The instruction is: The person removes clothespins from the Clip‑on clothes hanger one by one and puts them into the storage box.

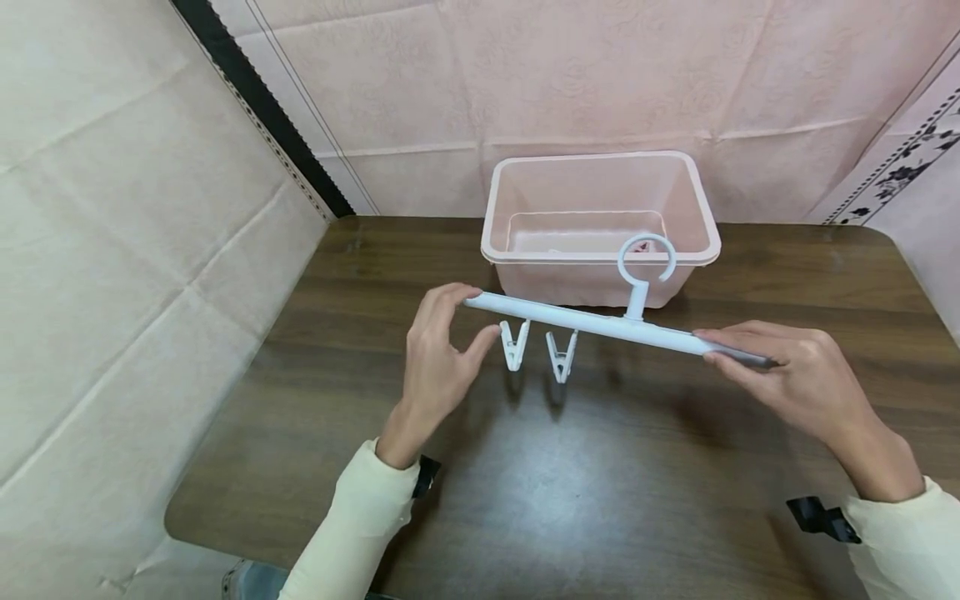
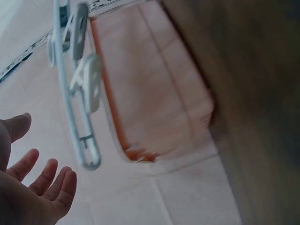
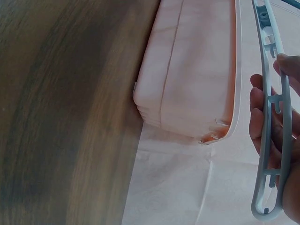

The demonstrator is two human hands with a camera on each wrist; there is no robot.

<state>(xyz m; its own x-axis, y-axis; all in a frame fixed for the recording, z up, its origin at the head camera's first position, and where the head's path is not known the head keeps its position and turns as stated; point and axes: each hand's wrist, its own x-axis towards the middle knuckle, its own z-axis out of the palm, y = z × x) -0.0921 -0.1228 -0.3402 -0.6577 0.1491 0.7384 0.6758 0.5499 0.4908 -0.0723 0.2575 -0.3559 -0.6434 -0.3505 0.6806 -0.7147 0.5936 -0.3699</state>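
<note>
A pale blue plastic hanger (image 1: 573,319) with a round hook is held up level over the table. My right hand (image 1: 798,371) grips its right end between thumb and fingers; in the right wrist view the thumb presses on the hanger's slotted frame (image 3: 265,126). My left hand (image 1: 438,358) is at the left end, fingers spread and thumb apart. The left wrist view shows a gap between those fingers and the hanger. Two white clips, a left clip (image 1: 513,346) and a right clip (image 1: 562,357), hang from the hanger's left half.
A pink plastic tub (image 1: 588,283) stands at the table's back edge, behind the hanger; the hook overlaps its front rim. The dark wooden table (image 1: 540,492) has rounded corners. Pale patterned cloth (image 1: 585,75) hangs behind it and at the sides.
</note>
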